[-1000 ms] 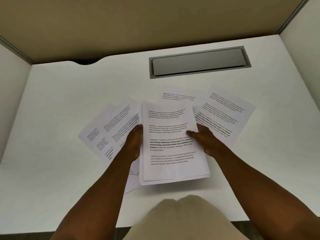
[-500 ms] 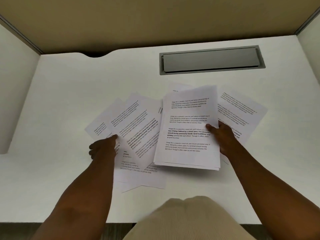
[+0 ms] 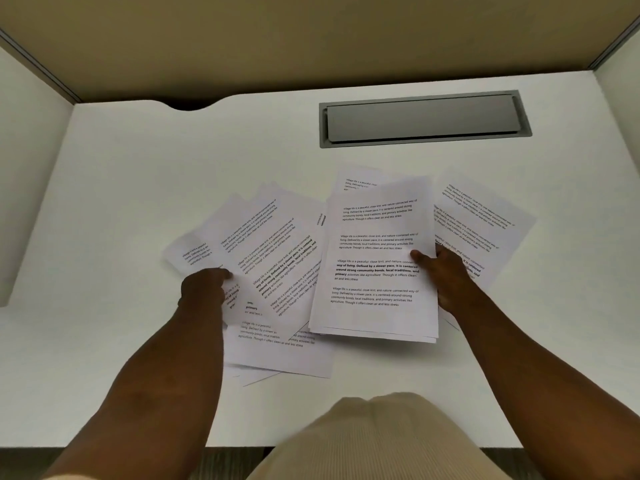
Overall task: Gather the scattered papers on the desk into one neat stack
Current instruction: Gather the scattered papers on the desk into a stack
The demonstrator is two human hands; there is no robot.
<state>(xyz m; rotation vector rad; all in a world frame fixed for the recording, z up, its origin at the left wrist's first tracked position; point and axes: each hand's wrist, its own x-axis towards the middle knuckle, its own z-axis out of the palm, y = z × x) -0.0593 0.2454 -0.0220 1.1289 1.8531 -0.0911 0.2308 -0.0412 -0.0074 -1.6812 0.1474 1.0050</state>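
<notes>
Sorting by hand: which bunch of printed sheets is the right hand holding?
The squared-up middle bunch of white printed sheets, in the right hand.

The top sheet of the right-hand stack [image 3: 377, 258] carries repeated printed paragraphs: "Village life is a peaceful, close-knit, and nature-connected way of living. Defined by a slower pace, it is centered around strong community bonds, local traditions, and primary activities like agriculture." The tilted left sheets [image 3: 273, 258] repeat it.
</notes>
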